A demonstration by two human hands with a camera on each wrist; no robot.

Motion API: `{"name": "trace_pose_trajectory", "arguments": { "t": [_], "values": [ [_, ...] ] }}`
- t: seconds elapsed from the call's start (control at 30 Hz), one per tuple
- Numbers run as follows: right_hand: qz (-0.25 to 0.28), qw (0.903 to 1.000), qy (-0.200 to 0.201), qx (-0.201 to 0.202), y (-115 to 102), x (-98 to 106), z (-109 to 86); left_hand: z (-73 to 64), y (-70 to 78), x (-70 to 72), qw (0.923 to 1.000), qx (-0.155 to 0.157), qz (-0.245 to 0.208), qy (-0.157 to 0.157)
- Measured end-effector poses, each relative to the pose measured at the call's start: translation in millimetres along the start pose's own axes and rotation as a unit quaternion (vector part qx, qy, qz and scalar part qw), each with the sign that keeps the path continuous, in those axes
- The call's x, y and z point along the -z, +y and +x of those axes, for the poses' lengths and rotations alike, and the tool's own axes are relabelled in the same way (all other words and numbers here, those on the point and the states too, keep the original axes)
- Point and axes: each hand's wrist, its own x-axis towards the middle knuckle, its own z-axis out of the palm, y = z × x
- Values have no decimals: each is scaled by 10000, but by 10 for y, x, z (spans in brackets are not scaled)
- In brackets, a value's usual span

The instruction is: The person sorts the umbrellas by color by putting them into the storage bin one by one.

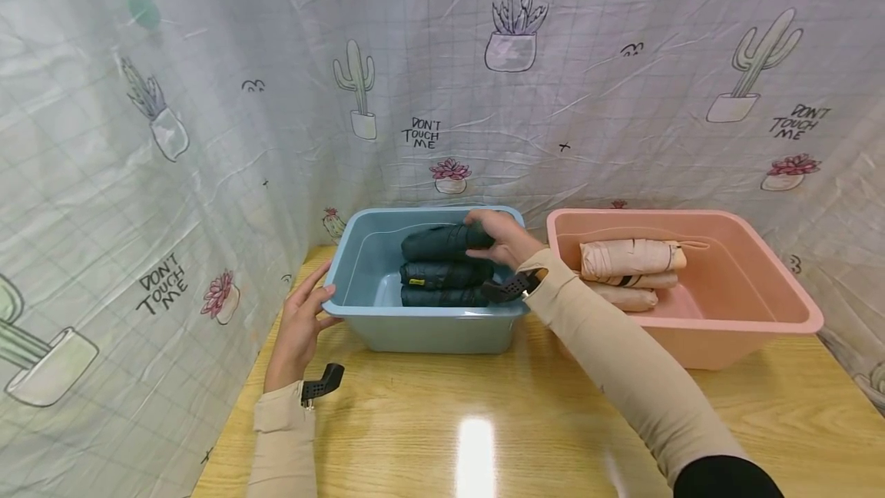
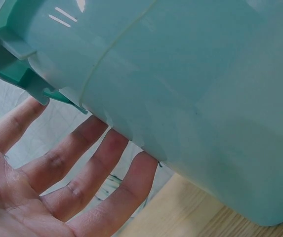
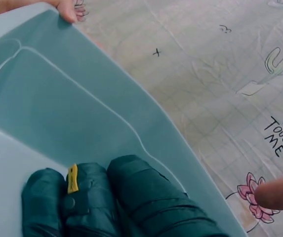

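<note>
A blue plastic bin (image 1: pixel 425 333) stands on the table, with several dark green folded umbrellas lying side by side in it. The rearmost dark umbrella (image 1: pixel 435 243) lies between the thumb and fingers of my right hand (image 1: pixel 503 237), which holds it near its right end. In front of it are a middle umbrella (image 3: pixel 88 217) with a yellow tag (image 3: pixel 72 177) and a front umbrella (image 3: pixel 43 200). At the bin's left end, my left hand (image 1: pixel 300 323) holds the rim, its thumb over the edge and its fingers (image 2: pixel 116 148) against the outer wall.
Right of the blue bin stands a pink bin (image 1: pixel 747 283) with several beige folded umbrellas (image 1: pixel 629 257) in its left part. My right forearm reaches across its front left corner. A patterned plastic sheet (image 1: pixel 429 60) hangs behind the wooden table (image 1: pixel 387 413).
</note>
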Motion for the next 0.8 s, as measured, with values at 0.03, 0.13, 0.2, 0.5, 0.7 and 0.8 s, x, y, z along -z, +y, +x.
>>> {"name": "trace_pose_trajectory", "arguments": {
  "t": [0.03,0.13,0.2,0.5,0.7,0.8],
  "values": [
    [-214,9998,-15,36,-5,6,-9,2,-1,2,10000,0,6,-5],
    [-707,9974,-67,138,-17,17,-37,10,0,1,10000,-6,-22,13],
    [-890,9958,-120,191,-20,29,-50,14,3,-2,10000,-18,-41,19],
    [-1071,9939,-179,214,-41,101,-113,12,1,5,10000,12,-75,29],
    [-976,9938,-379,377,-78,148,-239,7,-1,16,10000,-10,-43,20],
    [-842,9918,-695,669,-132,180,-345,6,-1,14,10000,-33,-65,12]
  ]
}}
